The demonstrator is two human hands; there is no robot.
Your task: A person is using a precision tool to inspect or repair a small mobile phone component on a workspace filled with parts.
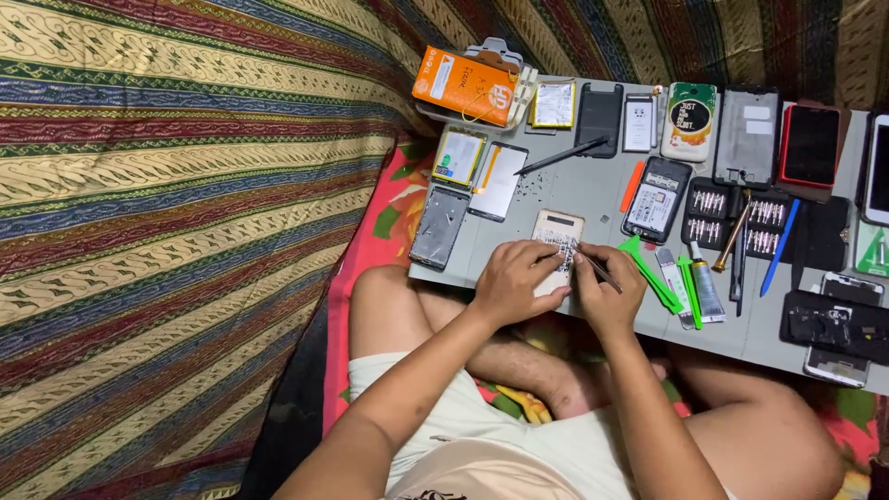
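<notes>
Left hand [507,281] presses down on the opened phone [557,243] to steady it, fingers curled over its lower edge. Right hand [607,285] has fingers pinched on thin tweezers [598,269], tip aimed at the phone's exposed insides. The phone lies flat near the front edge of the grey surface [583,190], pale back, dark parts showing. Green pry tool [648,270] at 3 o'clock, screen panel [439,226] at 9 o'clock.

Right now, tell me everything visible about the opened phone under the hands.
The opened phone is pale, rectangular, lying flat near the grey table's front edge with its insides showing. The left hand steadies its lower end; the right hand holds a thin dark tool whose tip reaches it. Finer detail is too small to tell.
</notes>
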